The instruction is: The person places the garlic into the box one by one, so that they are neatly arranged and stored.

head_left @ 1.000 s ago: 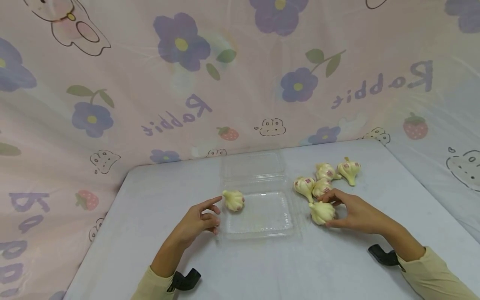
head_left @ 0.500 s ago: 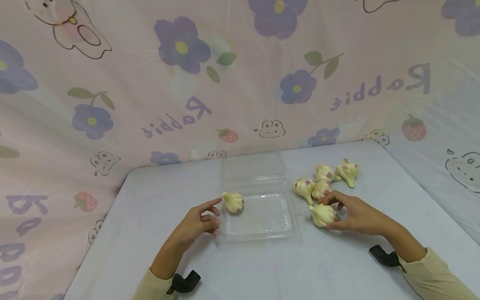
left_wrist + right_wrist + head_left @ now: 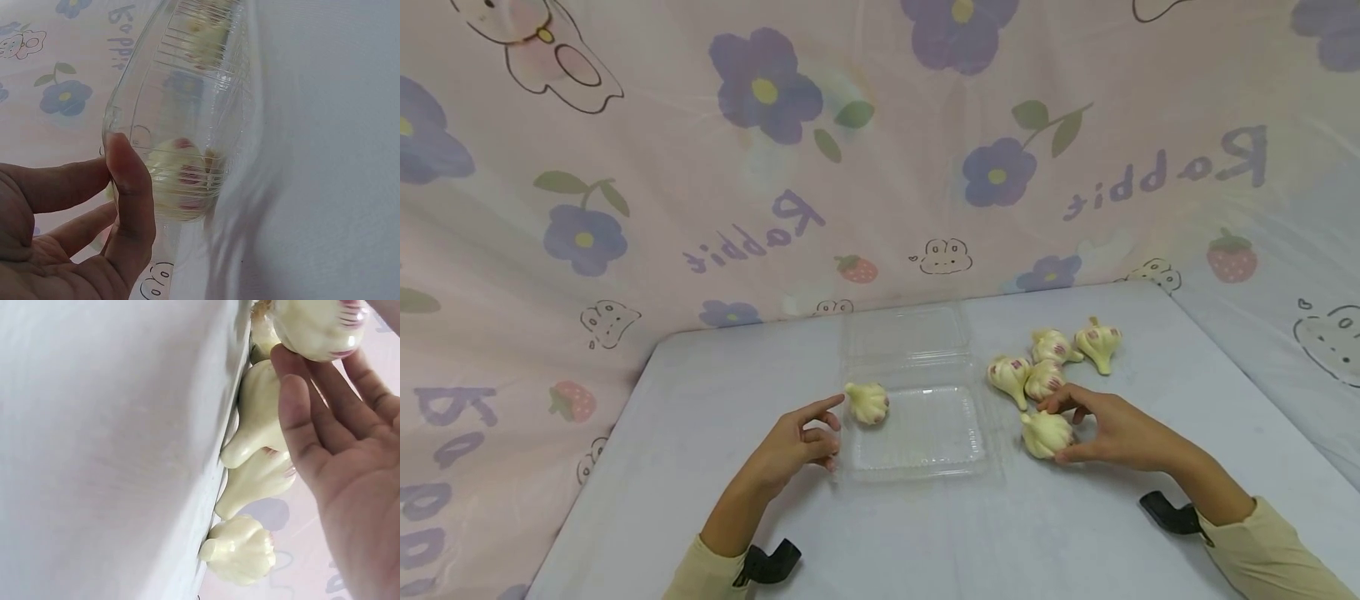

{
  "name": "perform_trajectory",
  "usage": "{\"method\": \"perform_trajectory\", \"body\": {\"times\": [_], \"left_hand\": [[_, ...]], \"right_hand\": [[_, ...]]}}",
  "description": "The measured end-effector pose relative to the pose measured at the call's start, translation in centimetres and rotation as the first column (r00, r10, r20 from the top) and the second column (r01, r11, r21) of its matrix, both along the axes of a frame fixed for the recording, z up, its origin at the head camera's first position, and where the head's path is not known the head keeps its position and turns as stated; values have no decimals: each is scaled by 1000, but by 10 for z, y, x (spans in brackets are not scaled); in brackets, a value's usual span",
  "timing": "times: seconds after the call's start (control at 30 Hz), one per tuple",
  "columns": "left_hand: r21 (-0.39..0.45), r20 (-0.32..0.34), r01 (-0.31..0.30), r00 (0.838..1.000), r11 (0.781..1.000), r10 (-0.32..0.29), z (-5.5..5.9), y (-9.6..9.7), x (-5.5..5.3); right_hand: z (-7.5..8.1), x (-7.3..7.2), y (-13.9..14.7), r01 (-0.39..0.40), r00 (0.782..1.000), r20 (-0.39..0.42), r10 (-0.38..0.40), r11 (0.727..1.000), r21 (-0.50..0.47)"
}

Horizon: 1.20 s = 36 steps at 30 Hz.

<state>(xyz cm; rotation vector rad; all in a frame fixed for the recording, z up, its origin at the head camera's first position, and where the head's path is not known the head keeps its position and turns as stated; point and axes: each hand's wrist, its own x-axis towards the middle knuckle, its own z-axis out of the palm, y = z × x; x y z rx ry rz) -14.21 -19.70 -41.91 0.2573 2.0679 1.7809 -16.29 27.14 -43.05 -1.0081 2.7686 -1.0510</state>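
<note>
My right hand [image 3: 1112, 429] holds a garlic bulb [image 3: 1047, 435] between thumb and fingers, right of a clear plastic clamshell box [image 3: 917, 473]. In the right wrist view that bulb [image 3: 319, 328] sits at the fingertips, partly cut off by the frame. At the box's left edge, my left hand [image 3: 793, 446] pinches the rim between thumb and finger, as the left wrist view shows. Inside, by that edge, lies another garlic bulb [image 3: 868, 404], seen through the ribbed wall [image 3: 181, 181] in the left wrist view. The lid [image 3: 910, 333] lies folded back, away from me.
Beyond the right hand, several garlic bulbs lie in a loose group, among them a near-left bulb [image 3: 1008, 377] and a far-right bulb [image 3: 1098, 343]. A white cloth covers the table [image 3: 722, 375]. Behind it hangs a printed curtain [image 3: 880, 192].
The bulb in the right hand has turned a little and shifted slightly towards me, its stem drawing away from the neighbouring bulb. The left hand and the box have stayed put.
</note>
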Motion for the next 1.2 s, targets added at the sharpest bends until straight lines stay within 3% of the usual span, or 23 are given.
{"method": "perform_trajectory", "body": {"times": [0.6, 0.8, 1.2], "left_hand": [[0, 18, -12, 1000, 1000, 12, 1, 1, -1], [-2, 22, -19, 1000, 1000, 20, 0, 0, -1], [-6, 31, -12, 999, 1000, 12, -5, -3, 0]], "right_hand": [[2, 2, 2, -10, 998, 55, 10, 1000, -11], [1, 1, 4, 19, 997, 69, -18, 1000, -9], [14, -1, 0, 46, 999, -13, -46, 999, 4]]}}
